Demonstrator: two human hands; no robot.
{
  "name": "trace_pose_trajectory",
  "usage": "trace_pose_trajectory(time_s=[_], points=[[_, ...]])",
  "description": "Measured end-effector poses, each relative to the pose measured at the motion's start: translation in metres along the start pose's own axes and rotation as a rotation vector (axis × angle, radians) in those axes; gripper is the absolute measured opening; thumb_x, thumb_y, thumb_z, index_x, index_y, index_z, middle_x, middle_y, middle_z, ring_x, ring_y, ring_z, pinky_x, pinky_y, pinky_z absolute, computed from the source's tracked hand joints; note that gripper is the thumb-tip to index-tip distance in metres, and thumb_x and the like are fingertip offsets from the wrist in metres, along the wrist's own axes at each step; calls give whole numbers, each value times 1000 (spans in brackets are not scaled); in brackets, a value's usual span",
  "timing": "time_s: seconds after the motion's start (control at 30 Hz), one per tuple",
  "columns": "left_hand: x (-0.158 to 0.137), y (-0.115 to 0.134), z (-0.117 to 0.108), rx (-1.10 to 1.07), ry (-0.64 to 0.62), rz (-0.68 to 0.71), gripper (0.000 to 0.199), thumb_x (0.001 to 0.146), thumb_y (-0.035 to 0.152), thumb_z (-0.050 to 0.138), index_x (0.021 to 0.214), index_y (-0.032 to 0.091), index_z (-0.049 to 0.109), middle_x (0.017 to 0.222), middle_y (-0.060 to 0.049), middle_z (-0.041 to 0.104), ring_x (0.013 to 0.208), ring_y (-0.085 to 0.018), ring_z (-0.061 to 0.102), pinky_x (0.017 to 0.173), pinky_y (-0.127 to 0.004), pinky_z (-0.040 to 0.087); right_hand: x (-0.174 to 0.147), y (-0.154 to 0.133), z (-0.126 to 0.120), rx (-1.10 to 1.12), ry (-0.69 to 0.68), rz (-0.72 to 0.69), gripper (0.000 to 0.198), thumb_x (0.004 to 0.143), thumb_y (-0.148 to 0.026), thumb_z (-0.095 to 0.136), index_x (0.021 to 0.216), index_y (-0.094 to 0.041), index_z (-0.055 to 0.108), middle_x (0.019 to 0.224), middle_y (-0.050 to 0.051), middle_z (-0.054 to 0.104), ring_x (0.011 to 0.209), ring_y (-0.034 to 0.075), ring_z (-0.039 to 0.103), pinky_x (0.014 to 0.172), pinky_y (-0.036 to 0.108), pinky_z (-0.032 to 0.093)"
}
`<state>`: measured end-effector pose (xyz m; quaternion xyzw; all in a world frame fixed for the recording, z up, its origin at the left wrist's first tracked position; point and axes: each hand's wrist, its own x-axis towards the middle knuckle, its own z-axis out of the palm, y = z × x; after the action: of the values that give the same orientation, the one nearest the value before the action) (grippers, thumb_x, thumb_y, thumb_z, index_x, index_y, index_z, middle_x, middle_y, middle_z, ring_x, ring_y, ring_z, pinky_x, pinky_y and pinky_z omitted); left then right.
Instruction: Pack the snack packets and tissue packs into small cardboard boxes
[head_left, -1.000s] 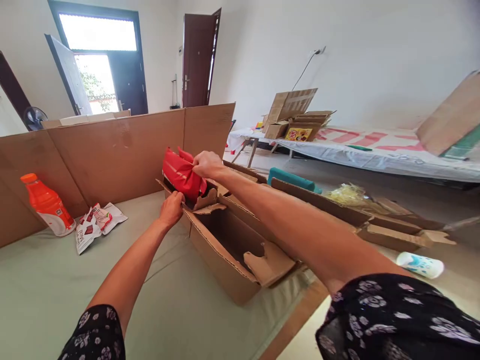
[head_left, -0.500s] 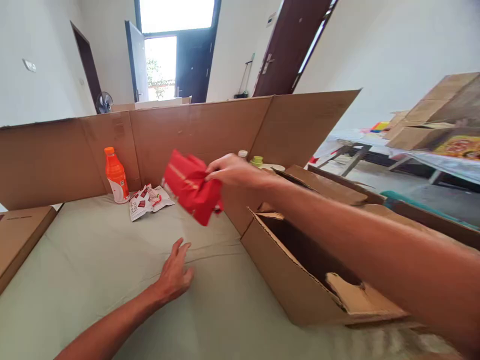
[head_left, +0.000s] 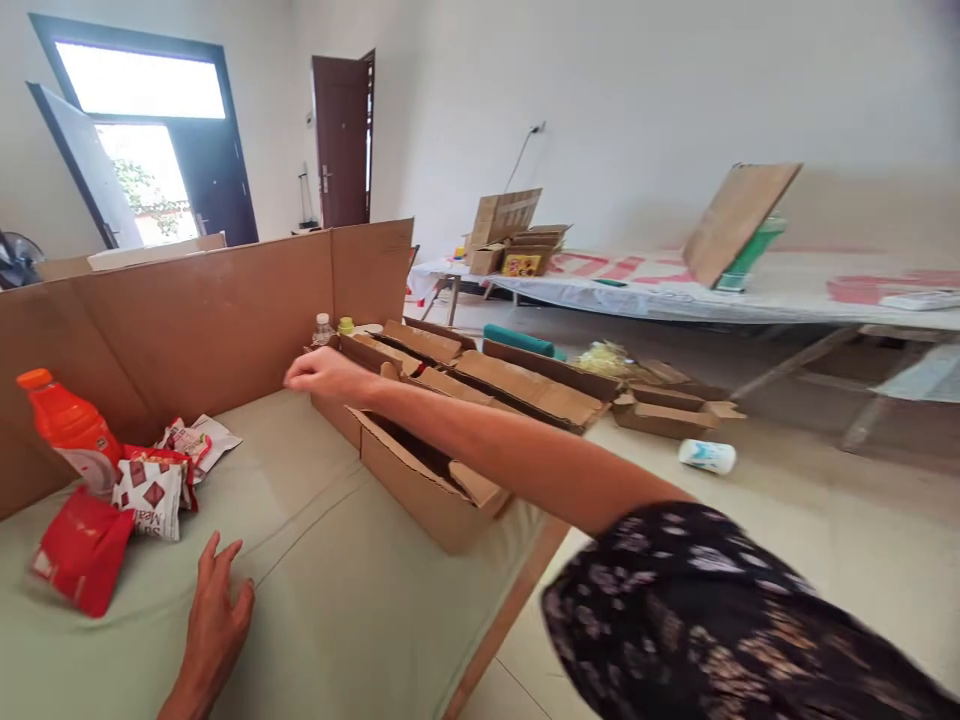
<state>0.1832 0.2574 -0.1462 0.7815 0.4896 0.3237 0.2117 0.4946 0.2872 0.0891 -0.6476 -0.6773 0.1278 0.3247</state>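
My right hand (head_left: pixel 324 374) reaches over the near cardboard box (head_left: pixel 420 490), its fingers loosely curled together and nothing showing in them. My left hand (head_left: pixel 216 612) hovers low over the green cloth (head_left: pixel 330 580), fingers apart, holding nothing. To its left a red packet (head_left: pixel 84 550) lies on the cloth, a little blurred. Beside that packet are a white pouch with dark red diamonds (head_left: pixel 150 497) and another white and red pouch (head_left: pixel 196 445). An orange bottle with an orange cap (head_left: pixel 71 425) leans in the view behind them.
A cardboard wall (head_left: pixel 195 330) stands along the back of the table. More open boxes (head_left: pixel 517 385) sit past the near one, with a clear bottle (head_left: pixel 322 330) and a yellow-green cap (head_left: pixel 345 326) beyond my right hand. A white tub (head_left: pixel 706 457) lies on the floor.
My right hand has let go of the red packet, which now lies by the bottle, and has moved right over the box. The view has turned right. My left hand remains open.
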Motion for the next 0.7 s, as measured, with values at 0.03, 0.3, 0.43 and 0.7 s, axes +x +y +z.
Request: trace_pose_trajectory(time_s=[0.03,0.3,0.43,0.7], points=[[3,9,5,-5,-19,24,39,89,31,49,124,21,63,156,-18,47,94,-25,73,70,-43,63,-19,22,-23,-39,35,31,22,89,-17,59,94,-14,80,96,3,78,87,13,68,76,21,47],[64,151,44,-27,-107,520,42,91,19,51,131,25,59,160,-14,44,142,-30,53,104,-48,57,-170,161,-113,-294,134,333,25,86,-32,57,87,-20,79,94,9,80,87,26,71,77,33,52],[108,235,63,-3,-146,773,55,87,10,49,140,24,52,160,-13,45,149,-27,43,121,-51,42,-197,166,-93,-286,174,372,42,90,-34,56,126,-20,72,116,11,78,104,28,72,88,36,53],[148,301,119,273,-473,1008,54,78,-2,50,121,23,70,141,-9,66,139,-29,53,116,-50,44,-206,165,-75,-6,86,99,40,101,-25,39,123,-24,72,115,5,78,105,20,73,93,31,54]])
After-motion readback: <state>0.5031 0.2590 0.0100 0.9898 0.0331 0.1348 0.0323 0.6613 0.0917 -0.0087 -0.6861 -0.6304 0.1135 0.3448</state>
